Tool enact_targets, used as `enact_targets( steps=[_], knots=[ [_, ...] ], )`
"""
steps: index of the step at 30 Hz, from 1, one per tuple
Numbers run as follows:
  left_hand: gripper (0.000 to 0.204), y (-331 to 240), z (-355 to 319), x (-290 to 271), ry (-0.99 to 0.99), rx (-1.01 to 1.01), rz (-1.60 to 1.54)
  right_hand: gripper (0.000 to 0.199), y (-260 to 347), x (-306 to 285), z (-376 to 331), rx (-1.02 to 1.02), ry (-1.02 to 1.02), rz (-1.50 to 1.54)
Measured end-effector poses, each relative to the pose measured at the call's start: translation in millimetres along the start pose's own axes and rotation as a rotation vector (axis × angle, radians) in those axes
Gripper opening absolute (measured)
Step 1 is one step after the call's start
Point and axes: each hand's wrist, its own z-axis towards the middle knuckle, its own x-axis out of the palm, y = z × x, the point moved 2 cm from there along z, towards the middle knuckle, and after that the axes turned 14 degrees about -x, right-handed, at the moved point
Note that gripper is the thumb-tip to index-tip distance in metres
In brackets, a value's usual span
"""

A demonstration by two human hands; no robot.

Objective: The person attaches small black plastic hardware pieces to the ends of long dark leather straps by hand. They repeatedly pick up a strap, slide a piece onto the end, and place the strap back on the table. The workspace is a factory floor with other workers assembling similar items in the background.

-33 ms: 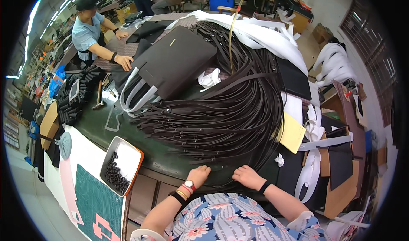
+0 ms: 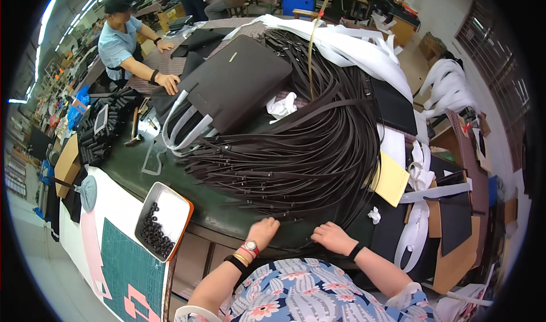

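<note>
My left hand [image 2: 264,234] is at the near edge of the green table, fingers curled together beside the tips of the dark straps. My right hand [image 2: 334,238] rests a little to the right at the same edge, its fingers also closed. Whatever either hand pinches is too dark and small to make out. Ahead of both spreads a large bundle of long dark brown leather straps [image 2: 318,145], small metal fittings showing near their ends. Behind it on the left lies a dark brown handbag [image 2: 236,80], its handles wrapped in pale material.
An orange-rimmed white tray [image 2: 179,203] holds small black rings, near a green cutting mat [image 2: 128,271]. A hammer [image 2: 135,127] lies far left. Yellow paper [image 2: 391,180] and white strips [image 2: 419,219] are at right. Across the table a co-worker [image 2: 122,46] touches dark pieces by the bag.
The whole view has shifted very slightly. My left hand looks slightly raised and more blurred; my right hand keeps nearly the same place.
</note>
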Motion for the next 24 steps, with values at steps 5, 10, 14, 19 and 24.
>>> enact_targets(
  steps=[5,10,14,19,24],
  knots=[
    [0.012,23.8,10.2,-15.7,-0.163,0.091,0.076,0.013,11.4,-33.2,24.6,0.081,-0.130,0.071],
    [0.026,34.7,-18.4,-26.8,-0.018,-0.049,-0.171,0.012,15.9,-25.6,42.4,0.091,-0.179,0.193],
    [0.020,95.2,-53.5,-113.1,-0.456,-0.469,-0.226,0.017,29.2,-35.0,44.4,0.178,-0.193,0.198],
    [0.014,233.0,-147.6,-115.9,-0.425,-1.031,0.085,0.015,28.5,-40.0,53.9,0.134,-0.238,0.200],
    [0.015,257.4,-170.5,-89.1,-0.145,-1.164,0.144,0.014,27.2,-37.1,58.2,0.111,-0.252,0.163]
  ],
)
